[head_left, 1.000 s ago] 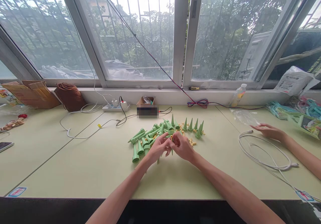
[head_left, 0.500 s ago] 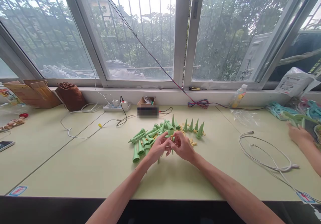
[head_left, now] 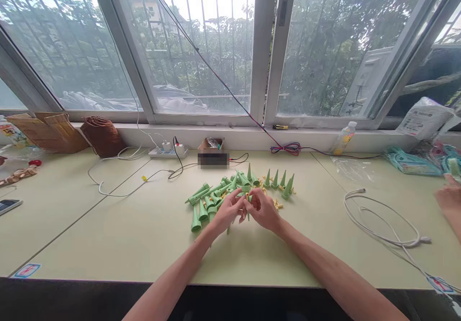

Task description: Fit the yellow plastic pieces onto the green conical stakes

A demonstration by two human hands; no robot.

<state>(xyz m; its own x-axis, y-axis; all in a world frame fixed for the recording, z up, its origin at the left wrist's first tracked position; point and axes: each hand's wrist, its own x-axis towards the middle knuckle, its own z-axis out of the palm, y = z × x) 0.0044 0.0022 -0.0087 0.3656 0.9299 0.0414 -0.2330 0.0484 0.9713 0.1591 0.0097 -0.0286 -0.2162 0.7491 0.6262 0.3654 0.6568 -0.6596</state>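
We found left hand [head_left: 229, 210] closed round a tapered green plastic cone [head_left: 245, 189], right hand [head_left: 263, 210] pinching a small yellow plastic tube [head_left: 247, 196], work undisturbed as a co-worker's bare hand [head_left: 450, 197] shifted right.

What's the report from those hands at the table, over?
Right hand pinching small yellow piece; left hand close by, grip partly hidden. Green cones in a pile, several upright alongside. Another person's hand far right, clear of the cones.
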